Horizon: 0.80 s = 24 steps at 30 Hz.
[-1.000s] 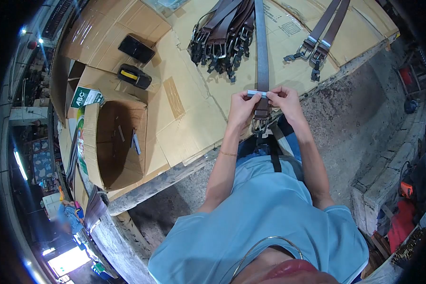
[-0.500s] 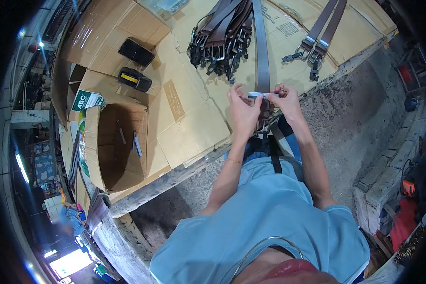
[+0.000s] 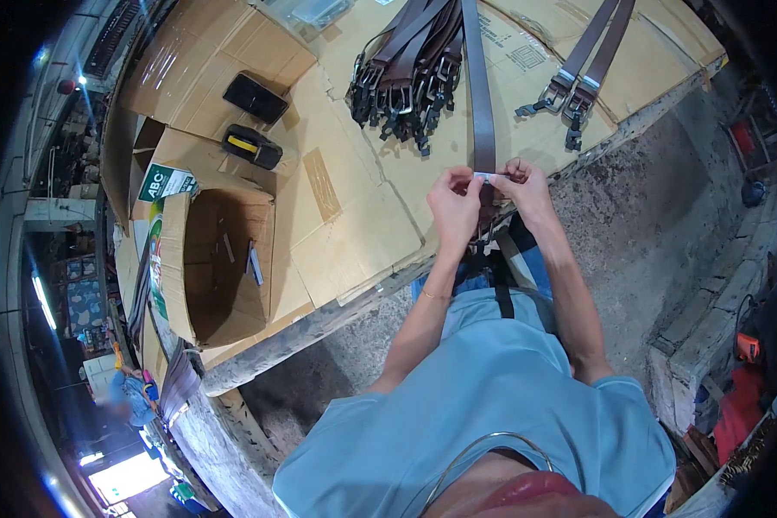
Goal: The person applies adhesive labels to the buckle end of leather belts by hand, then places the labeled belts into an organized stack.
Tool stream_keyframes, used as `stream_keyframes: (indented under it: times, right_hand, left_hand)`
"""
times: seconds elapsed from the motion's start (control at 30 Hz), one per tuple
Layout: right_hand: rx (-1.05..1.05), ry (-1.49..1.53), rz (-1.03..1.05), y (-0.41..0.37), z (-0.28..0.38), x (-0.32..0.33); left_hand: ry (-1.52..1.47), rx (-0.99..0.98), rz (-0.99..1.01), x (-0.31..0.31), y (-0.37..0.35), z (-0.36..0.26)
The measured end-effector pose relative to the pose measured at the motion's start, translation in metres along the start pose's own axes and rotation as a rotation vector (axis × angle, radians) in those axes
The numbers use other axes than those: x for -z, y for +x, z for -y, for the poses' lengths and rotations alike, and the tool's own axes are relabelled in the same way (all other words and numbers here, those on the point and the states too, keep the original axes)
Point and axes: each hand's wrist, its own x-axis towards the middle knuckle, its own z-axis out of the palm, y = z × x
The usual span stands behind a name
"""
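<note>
A dark brown belt (image 3: 482, 104) runs down the cardboard toward me, its buckle end near the table's front edge. Across it, close to that end, lies a small white strip (image 3: 484, 178). My left hand (image 3: 455, 205) pinches the strip from the left, and my right hand (image 3: 527, 192) pinches it from the right. The fingers of both hands are closed and cover the strip's ends. Left of this belt is a heap of brown belts (image 3: 406, 78) with metal buckles. On the right lie two belts (image 3: 578, 73) with white bands near their buckles.
An open cardboard box (image 3: 252, 216) at the left holds a few pale strips. Behind it are a black phone (image 3: 255, 97) and a black-and-yellow object (image 3: 251, 147). A clear plastic container (image 3: 319, 10) sits at the back. Another person (image 3: 132, 397) is far left.
The white strip stuck out flat across the belt before; now less of it shows, between my fingertips. My left hand has moved slightly right, nearer the belt.
</note>
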Motion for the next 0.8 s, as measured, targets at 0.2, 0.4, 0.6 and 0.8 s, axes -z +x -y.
stream_keyframes:
  times: [0.2,0.4,0.6,0.8]
  right_hand:
    - [0.049,-0.054,-0.01,-0.005,0.008,-0.01]
    - [0.017,-0.069,0.075,-0.005,0.015,-0.003]
    - [-0.007,-0.027,0.082,-0.001,0.007,0.007]
    - [0.02,0.019,0.093,-0.003,0.005,0.009]
  left_hand:
    - [-0.513,0.416,0.203,0.017,0.012,0.0]
    - [-0.579,0.445,0.232,0.018,0.013,0.011]
    - [-0.393,0.429,0.285,0.016,0.012,0.009]
    - [-0.305,0.461,0.354,0.019,0.016,0.002]
